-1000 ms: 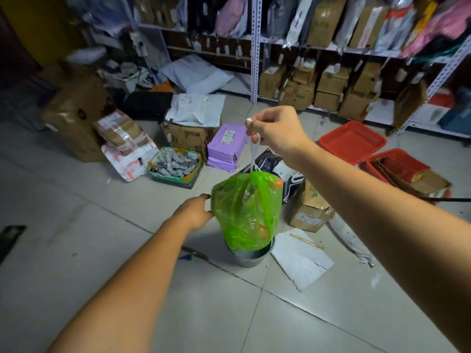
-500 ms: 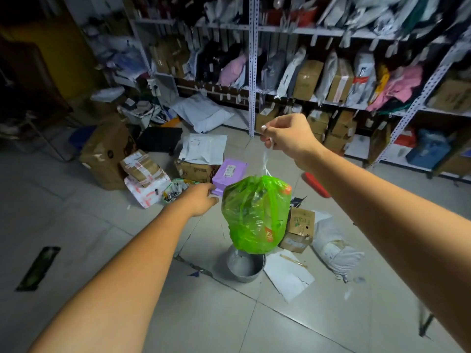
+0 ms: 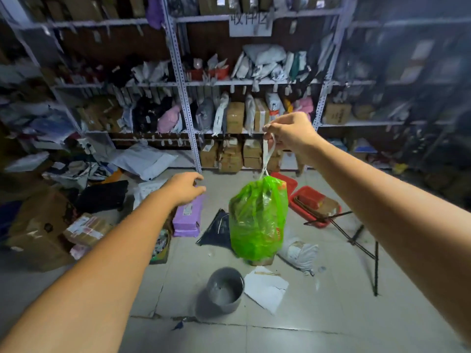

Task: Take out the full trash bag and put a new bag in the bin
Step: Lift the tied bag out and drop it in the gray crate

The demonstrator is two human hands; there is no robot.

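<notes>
A full green trash bag (image 3: 257, 220) hangs in the air from its white drawstring, which my right hand (image 3: 290, 133) pinches at the top. The bag is clear of the small grey bin (image 3: 224, 289), which stands on the tiled floor below and slightly left of it with no bag inside. My left hand (image 3: 184, 187) hovers to the left of the bag, fingers loosely curled, holding nothing and not touching it.
A white sheet of paper (image 3: 266, 287) lies right of the bin. Purple packages (image 3: 187, 216), cardboard boxes (image 3: 38, 230), red trays (image 3: 309, 202), a grey parcel bag (image 3: 299, 252) and a black metal stand (image 3: 362, 240) crowd the floor. Metal shelves (image 3: 183, 103) full of parcels stand behind.
My right hand has lifted the green bag up out of the bin until it hangs clear. My left hand has left the bag's side and risen. The view has tilted up towards the shelves.
</notes>
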